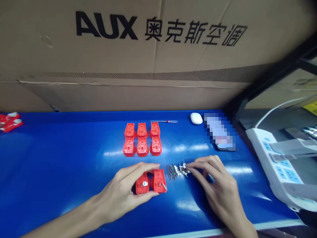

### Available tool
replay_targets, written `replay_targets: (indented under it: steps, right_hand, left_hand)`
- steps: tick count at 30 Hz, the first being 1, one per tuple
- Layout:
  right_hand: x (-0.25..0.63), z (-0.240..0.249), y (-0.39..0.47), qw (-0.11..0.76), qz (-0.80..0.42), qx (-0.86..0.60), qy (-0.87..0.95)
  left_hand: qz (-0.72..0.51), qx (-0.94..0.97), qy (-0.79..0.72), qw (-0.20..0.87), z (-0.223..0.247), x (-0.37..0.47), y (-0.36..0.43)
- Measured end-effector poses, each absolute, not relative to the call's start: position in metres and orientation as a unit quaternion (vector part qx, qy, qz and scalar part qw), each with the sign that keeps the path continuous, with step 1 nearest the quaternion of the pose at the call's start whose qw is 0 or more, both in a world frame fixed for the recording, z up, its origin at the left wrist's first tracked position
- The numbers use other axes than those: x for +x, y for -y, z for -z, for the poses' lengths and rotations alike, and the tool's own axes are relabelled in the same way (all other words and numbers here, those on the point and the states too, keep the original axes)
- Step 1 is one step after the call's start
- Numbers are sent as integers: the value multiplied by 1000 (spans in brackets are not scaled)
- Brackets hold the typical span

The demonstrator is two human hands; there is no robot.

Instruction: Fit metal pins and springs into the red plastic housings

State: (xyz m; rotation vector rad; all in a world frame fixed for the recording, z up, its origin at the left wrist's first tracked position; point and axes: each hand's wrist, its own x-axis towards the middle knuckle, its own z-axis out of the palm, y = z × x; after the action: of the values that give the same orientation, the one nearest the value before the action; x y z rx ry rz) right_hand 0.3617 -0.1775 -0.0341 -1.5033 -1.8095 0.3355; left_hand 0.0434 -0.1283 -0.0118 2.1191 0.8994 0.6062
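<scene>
Two red plastic housings lie side by side near the front: the left housing (142,184) carries a small white part, and the right housing (158,180) has a thin metal piece at its lower right corner. My left hand (123,188) is wrapped round the pair from the left, thumb below and fingers above. Beside them are several metal pins (171,172) and a small pile of white and metal parts (182,169). My right hand (216,183) pinches at the right edge of this pile, fingertips on a small white piece.
Several red housings (142,146) stand in two rows behind my hands, with a screwdriver (170,121) beyond. A white rounded object (196,118) and a blurred phone (220,132) lie back right. A power strip (277,165) is at right, red parts (10,122) far left.
</scene>
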Motion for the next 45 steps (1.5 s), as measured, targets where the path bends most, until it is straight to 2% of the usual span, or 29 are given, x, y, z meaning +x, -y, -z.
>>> replay_targets:
  steps: [11, 24, 32, 35, 41, 45]
  right_hand:
    - [367, 37, 173, 336, -163, -559, 740]
    - [369, 37, 174, 347, -183, -568, 723]
    - [344, 9, 186, 381, -209, -544, 717]
    - [322, -2, 191, 357, -220, -517, 746]
    - [301, -3, 187, 358, -148, -476, 790]
    - [302, 0, 186, 358, -148, -473, 791]
  left_hand:
    - [-238, 823, -353, 376, 11, 45, 128]
    - [-228, 816, -363, 388, 11, 45, 128]
    - [-227, 820, -359, 384, 12, 44, 127]
    - [-225, 819, -360, 387, 14, 43, 127]
    - [-227, 828, -346, 379, 11, 45, 127]
    - [-231, 830, -329, 387, 9, 46, 127]
